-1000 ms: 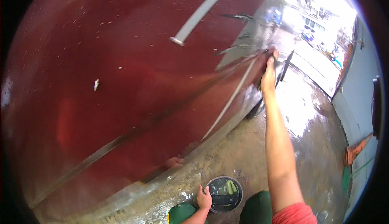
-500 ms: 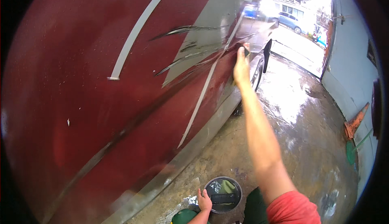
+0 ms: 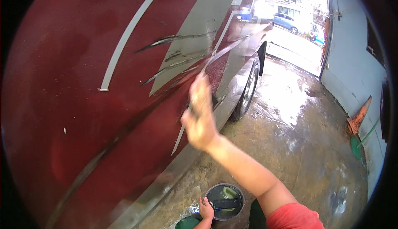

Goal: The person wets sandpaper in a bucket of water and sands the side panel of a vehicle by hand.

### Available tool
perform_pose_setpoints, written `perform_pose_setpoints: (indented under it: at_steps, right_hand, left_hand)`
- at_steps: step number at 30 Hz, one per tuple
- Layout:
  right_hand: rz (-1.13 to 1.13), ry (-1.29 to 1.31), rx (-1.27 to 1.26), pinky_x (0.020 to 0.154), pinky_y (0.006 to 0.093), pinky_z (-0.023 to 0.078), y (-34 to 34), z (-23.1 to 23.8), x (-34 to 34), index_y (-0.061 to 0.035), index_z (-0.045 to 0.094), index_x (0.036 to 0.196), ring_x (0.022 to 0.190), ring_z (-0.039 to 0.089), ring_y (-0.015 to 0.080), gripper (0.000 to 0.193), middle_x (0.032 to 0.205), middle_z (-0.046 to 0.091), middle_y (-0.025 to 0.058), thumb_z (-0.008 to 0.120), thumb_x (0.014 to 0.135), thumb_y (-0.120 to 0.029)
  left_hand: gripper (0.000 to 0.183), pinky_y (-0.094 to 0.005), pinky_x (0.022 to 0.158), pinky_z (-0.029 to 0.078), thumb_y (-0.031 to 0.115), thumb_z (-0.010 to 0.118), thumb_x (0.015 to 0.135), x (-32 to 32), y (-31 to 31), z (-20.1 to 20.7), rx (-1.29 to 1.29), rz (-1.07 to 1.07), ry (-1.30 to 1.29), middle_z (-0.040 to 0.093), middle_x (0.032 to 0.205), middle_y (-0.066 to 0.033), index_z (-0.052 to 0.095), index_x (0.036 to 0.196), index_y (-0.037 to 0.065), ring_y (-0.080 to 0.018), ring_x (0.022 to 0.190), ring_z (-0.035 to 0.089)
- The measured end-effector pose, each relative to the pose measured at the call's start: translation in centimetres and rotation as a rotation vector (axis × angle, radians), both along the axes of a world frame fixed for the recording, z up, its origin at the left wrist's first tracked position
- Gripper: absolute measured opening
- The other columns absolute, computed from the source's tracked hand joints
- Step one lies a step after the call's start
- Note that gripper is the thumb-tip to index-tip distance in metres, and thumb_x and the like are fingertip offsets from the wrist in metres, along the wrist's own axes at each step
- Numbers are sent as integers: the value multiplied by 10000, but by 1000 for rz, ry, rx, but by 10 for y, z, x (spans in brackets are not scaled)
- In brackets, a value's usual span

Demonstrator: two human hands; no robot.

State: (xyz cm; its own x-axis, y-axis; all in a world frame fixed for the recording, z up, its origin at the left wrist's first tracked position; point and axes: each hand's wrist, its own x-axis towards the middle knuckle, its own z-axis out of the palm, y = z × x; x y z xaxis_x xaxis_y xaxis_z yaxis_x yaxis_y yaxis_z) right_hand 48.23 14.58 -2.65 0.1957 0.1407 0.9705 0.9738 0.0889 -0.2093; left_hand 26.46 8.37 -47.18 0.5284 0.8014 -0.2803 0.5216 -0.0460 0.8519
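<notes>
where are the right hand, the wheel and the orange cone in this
Right hand point(image 3: 202, 121): head view, on the middle of the hand
Wheel point(image 3: 250, 88): head view, on its pale centre
Orange cone point(image 3: 360, 115): head view, midway along its sloping side

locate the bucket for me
Low, right of centre in the head view, the bucket sits between the green-clad knees, left hand at its left rim.

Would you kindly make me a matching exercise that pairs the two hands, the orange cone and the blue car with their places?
Things
1. Right hand
2. Left hand
3. Orange cone
4. Blue car

Places
A. By the pale blue wall
B. Outside, in the far background
C. At the red bodywork
D. At the left edge of the bucket

Pairs: 1-C, 2-D, 3-A, 4-B
</notes>
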Motion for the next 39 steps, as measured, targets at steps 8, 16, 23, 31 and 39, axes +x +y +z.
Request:
perform_pose_setpoints:
  at_steps: [8, 16, 23, 31, 39]
  right_hand:
    - [-261, 383, 147, 1289, 425, 122, -21, 41, 97, 68, 197, 1593, 1584, 137, 335, 634, 1684, 159, 264, 441, 1099, -247]
    - [-269, -106, -29, 1290, 463, 48, -32, 14, 82, -39, 192, 1639, 1591, 114, 352, 724, 1705, 163, 208, 489, 1069, -372]
    - [-25, 6, -59, 1280, 515, 33, 10, -2, -22, 18, 184, 1623, 1588, 79, 404, 827, 1700, 126, 252, 561, 1018, -400]
    - [-155, 438, 258, 1283, 491, 118, -33, 34, 105, 51, 311, 1572, 1563, 188, 398, 681, 1665, 242, 259, 549, 1045, -308]
    - [-231, -319, -206, 1284, 502, 85, -37, 7, 45, 48, 157, 1616, 1586, 133, 372, 841, 1693, 180, 240, 583, 1009, -351]
  left_hand:
    - [693, -423, 1151, 383, 495, 449, 1058, 11, -14, 9, -56, -29, -66, 511, 1497, -278, 458, 1501, -38, -424, 1384, 490]
    - [698, -421, 1161, 369, 493, 441, 1063, 8, -10, 9, -6, -22, -81, 494, 1516, -272, 454, 1501, -49, -414, 1399, 478]
    - [680, -424, 1148, 383, 488, 450, 1062, 2, 0, 11, -49, 14, -35, 505, 1509, -265, 466, 1498, -34, -412, 1394, 483]
    - [655, -439, 1118, 413, 472, 447, 1069, 9, -14, 4, 48, -35, -77, 552, 1462, -262, 475, 1496, -24, -428, 1342, 531]
    - [660, -436, 1117, 412, 478, 442, 1069, 7, -13, 8, -22, -29, -75, 536, 1476, -270, 476, 1496, -24, -421, 1348, 526]
